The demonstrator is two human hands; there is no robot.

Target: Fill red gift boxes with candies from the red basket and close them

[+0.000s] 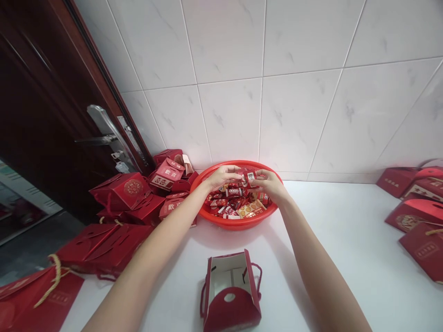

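Note:
Both my hands are over a red plastic basket (238,225) heaped with wrapped sweets (232,192). My left hand (224,177) reaches in from the left, its fingertips closed at a red-wrapped candy (246,178). From the right, my right hand (268,184) has its thumb and fingers on red and white wrappers at the same spot. Which hand bears the candy's weight I cannot tell. A yellow patterned packet (252,209) lies at the front of the heap. Nearer to me stands an open dark red gift box (232,310) with cord handles, its white inside showing.
Several red gift boxes (133,191) are piled on the left, some with rope handles. More red boxes (420,216) lie at the right edge. A tiled wall (228,120) rises behind the white table (332,221). A dark door with a metal handle (112,133) stands at left.

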